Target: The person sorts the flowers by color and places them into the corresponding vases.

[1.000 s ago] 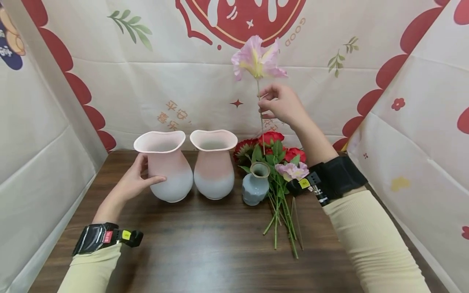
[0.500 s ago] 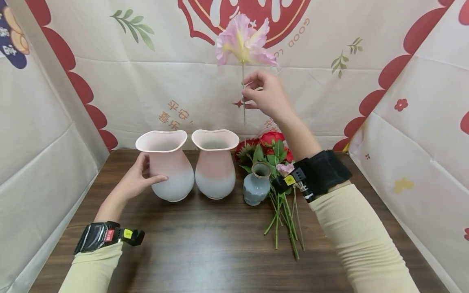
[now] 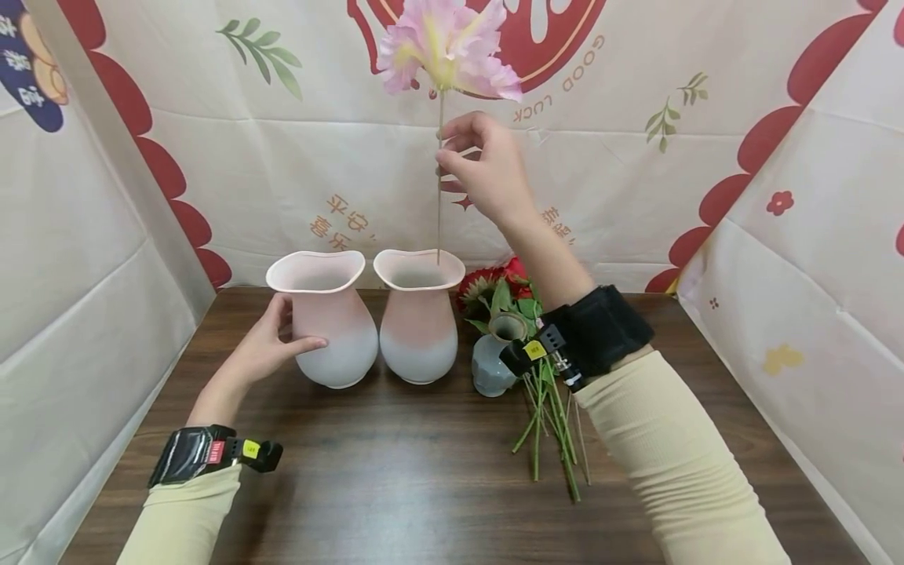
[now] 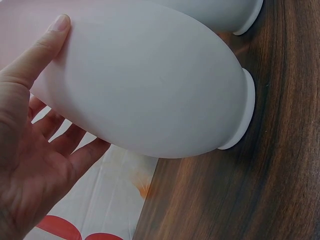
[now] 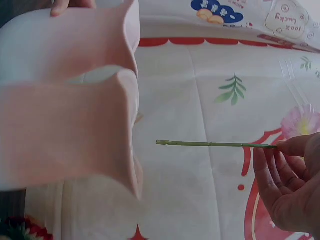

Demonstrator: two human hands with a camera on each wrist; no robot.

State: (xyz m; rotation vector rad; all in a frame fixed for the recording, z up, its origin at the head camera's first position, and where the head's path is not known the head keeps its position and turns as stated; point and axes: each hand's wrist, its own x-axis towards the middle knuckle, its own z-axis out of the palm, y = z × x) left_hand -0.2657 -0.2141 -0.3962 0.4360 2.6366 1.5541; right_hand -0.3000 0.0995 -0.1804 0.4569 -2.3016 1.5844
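My right hand pinches the thin green stem of a pale pink flower with a yellowish centre, held upright. The stem's lower end hangs just above the mouth of the right pink-and-white vase, a short gap from its wavy rim in the right wrist view. A matching vase stands to its left, and my left hand grips that one by its left side. The thumb lies on the front while the other fingers reach behind.
Right of the vases stands a small blue-grey vase, partly covered by the right wrist camera. Behind it lie red flowers, their green stems pointing toward the table's front. Printed cloth walls in the back and sides.
My right hand has carried the pink flower up and left, from over the flower bunch to over the right pink-and-white vase. The left hand keeps its hold on the left vase.
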